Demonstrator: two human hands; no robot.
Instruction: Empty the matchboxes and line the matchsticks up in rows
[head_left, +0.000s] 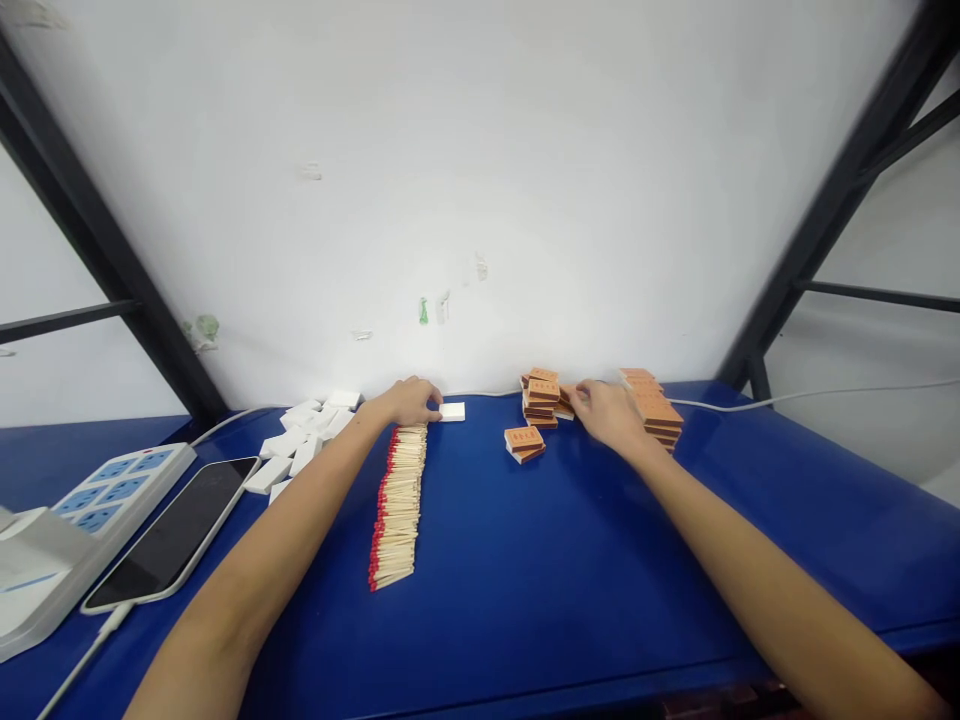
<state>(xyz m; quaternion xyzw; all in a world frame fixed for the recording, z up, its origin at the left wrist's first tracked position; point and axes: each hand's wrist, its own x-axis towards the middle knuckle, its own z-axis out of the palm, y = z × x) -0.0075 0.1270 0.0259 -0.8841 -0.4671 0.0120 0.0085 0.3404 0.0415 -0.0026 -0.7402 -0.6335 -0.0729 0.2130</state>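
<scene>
My left hand (411, 401) rests at the far end of a long row of red-tipped matches (397, 505), its fingers curled on a small white inner box (452, 411) lying on the blue table (525, 560). My right hand (611, 414) reaches between stacks of orange matchbox sleeves; its fingers close on an orange sleeve (566, 400) beside the middle stack (541, 397). A taller orange stack (654, 405) stands just right of that hand. Two more orange sleeves (524, 443) lie in front.
A loose pile of white inner boxes (304, 440) lies left of my left hand. A phone (176, 530) with a cable and a power strip (82, 520) sit at the left edge. A white wall and black frame bars stand behind; a white cable (825, 396) runs right.
</scene>
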